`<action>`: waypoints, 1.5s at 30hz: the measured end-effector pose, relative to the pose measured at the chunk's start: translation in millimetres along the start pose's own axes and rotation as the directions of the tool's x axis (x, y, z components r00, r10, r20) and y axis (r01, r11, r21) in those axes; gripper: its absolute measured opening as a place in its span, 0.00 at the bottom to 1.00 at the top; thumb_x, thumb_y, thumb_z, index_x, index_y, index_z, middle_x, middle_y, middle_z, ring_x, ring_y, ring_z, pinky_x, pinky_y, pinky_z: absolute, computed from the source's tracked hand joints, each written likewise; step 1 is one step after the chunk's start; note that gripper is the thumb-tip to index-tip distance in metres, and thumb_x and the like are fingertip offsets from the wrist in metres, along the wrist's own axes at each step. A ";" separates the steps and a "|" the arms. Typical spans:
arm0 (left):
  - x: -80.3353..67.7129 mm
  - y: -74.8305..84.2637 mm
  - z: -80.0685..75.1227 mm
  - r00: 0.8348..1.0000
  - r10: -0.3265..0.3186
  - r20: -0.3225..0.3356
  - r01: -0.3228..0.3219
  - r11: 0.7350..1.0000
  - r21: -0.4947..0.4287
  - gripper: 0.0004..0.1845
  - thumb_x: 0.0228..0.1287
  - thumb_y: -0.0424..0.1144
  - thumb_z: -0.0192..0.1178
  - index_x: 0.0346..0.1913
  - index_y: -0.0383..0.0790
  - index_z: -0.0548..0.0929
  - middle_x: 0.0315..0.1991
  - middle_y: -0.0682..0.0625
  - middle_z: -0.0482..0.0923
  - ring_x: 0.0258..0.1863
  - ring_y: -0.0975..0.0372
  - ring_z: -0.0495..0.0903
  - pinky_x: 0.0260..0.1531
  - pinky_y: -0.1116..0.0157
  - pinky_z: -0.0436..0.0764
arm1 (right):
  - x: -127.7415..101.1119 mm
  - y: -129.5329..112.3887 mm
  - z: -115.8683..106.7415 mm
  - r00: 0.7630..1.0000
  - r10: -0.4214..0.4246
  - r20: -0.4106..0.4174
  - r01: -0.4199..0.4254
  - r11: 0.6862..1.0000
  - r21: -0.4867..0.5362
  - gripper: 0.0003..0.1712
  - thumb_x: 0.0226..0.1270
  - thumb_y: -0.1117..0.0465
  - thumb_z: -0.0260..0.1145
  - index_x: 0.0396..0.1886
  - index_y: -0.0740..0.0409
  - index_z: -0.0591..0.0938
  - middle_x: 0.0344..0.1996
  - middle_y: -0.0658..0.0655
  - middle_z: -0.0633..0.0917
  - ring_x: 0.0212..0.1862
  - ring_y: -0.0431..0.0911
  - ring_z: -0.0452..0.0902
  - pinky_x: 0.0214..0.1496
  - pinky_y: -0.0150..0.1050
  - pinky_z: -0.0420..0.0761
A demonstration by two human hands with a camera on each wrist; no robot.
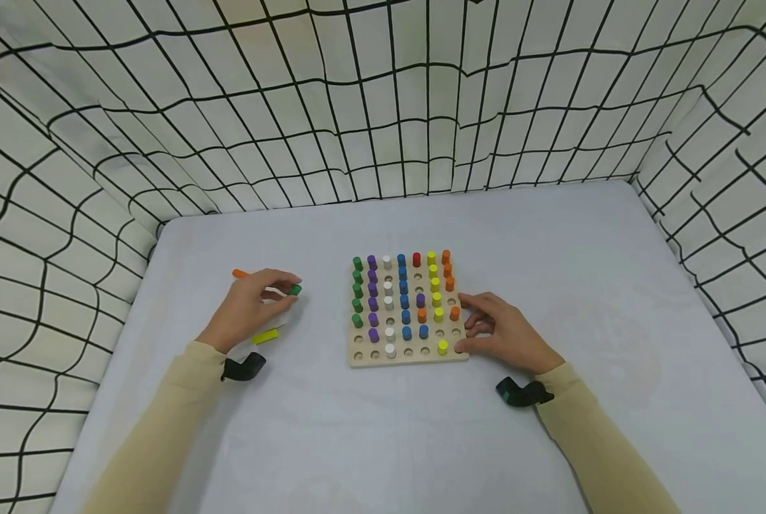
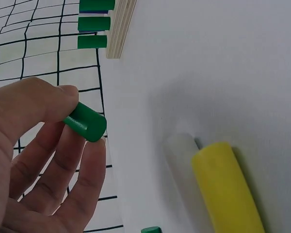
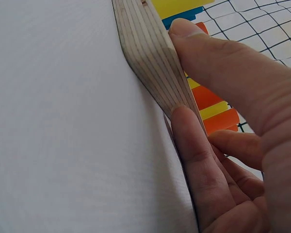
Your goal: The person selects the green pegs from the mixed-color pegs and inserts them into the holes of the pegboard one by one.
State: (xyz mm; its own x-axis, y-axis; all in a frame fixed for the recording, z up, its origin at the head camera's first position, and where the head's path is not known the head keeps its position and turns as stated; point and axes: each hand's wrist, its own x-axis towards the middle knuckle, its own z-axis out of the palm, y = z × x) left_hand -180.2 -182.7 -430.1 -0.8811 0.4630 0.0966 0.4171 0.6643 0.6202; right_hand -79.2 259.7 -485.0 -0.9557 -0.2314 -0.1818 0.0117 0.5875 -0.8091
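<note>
A wooden pegboard [image 1: 395,361] lies at the middle of the table, with columns of green, purple, white, blue, yellow and orange pegs and one red peg. Left of the board, my left hand [image 1: 254,300] pinches a green peg [image 2: 88,122] between thumb and fingers, held above the table. Below that hand lie a yellow peg [image 2: 228,189] and a white peg [image 2: 184,158], side by side. An orange peg [image 1: 240,273] shows just beyond it. My right hand [image 1: 505,332] grips the board's right edge, thumb on top and a finger against the side.
The white table [image 1: 383,442] is enclosed by black wire grid panels [image 1: 383,107] at the back and sides. Another green peg [image 2: 151,229] shows at the bottom of the left wrist view. Several holes in the board hold no peg, mostly along its near row.
</note>
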 end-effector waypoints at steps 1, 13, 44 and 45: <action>-0.1 1.5 1.1 1.000 -0.001 0.004 0.001 1.000 0.002 0.19 0.64 0.28 0.70 0.57 0.40 0.84 0.51 0.45 0.87 0.47 0.53 0.88 0.51 0.52 0.89 | 0.1 0.1 0.0 1.000 0.002 -0.001 -0.002 1.000 -0.001 0.53 0.55 0.46 0.82 0.78 0.53 0.69 0.51 0.52 0.80 0.45 0.39 0.84 0.56 0.33 0.88; -0.8 12.5 16.8 0.999 -0.011 0.034 0.013 0.998 -0.055 0.18 0.65 0.32 0.71 0.57 0.40 0.85 0.51 0.46 0.88 0.46 0.55 0.88 0.52 0.56 0.90 | 0.8 0.4 0.3 1.000 0.000 -0.003 0.000 1.000 0.004 0.53 0.54 0.46 0.83 0.78 0.53 0.69 0.52 0.52 0.80 0.45 0.39 0.84 0.56 0.33 0.88; -7.2 36.8 33.5 0.999 0.018 0.044 -0.009 0.983 -0.182 0.17 0.64 0.30 0.70 0.55 0.40 0.86 0.52 0.48 0.87 0.49 0.57 0.87 0.52 0.55 0.90 | 1.2 0.2 0.5 1.000 -0.006 -0.002 0.006 1.000 0.001 0.54 0.55 0.46 0.82 0.78 0.55 0.68 0.52 0.54 0.80 0.45 0.40 0.83 0.57 0.35 0.87; -8.0 38.4 34.7 0.999 0.018 0.049 -0.009 0.983 -0.186 0.17 0.64 0.30 0.71 0.55 0.41 0.86 0.52 0.48 0.87 0.49 0.57 0.87 0.53 0.56 0.90 | 1.4 0.5 0.7 1.000 -0.007 -0.002 0.007 1.000 0.000 0.54 0.55 0.46 0.82 0.78 0.55 0.68 0.52 0.54 0.80 0.45 0.40 0.83 0.57 0.35 0.87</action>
State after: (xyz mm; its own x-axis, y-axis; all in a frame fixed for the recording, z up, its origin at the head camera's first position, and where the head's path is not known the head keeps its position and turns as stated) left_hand -149.4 -140.5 -434.0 -0.8613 0.5033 0.0698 0.3764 0.5396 0.7531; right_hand -80.3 259.2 -486.1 -0.9563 -0.2340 -0.1753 0.0052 0.5858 -0.8104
